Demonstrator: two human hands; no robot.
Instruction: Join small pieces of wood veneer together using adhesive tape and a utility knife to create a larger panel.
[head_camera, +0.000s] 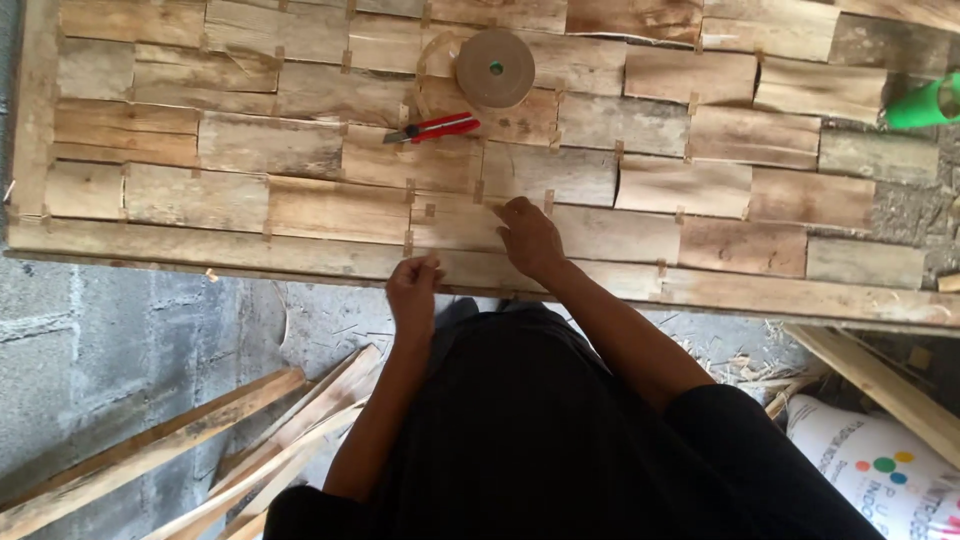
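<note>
Person stands at the near edge of a wide sheet of veneer strips (330, 205) — rough wood pieces laid edge to edge in rows, long axes running left to right across the view, joined at the seams by short tabs of brown tape.

Right hand (528, 238) lies flat-ish on the sheet near the front edge, fingers curled down onto a seam; what the fingertips press cannot be made out. Left hand (414, 290) sits just beside it, closer to the body, at the sheet's near edge — fingers pinched together, possibly on a small bit of tape, too small to tell.

The tape roll (495, 68) lies flat on the sheet well beyond both hands, straight ahead; the right hand is the nearer. A red-handled cutter (436, 128) lies between roll and hands, long axis left-right.

A white printed sack (880, 470) stands at lower right, contents hidden. Loose wood slats (200, 450) lean on the concrete floor at lower left.
</note>
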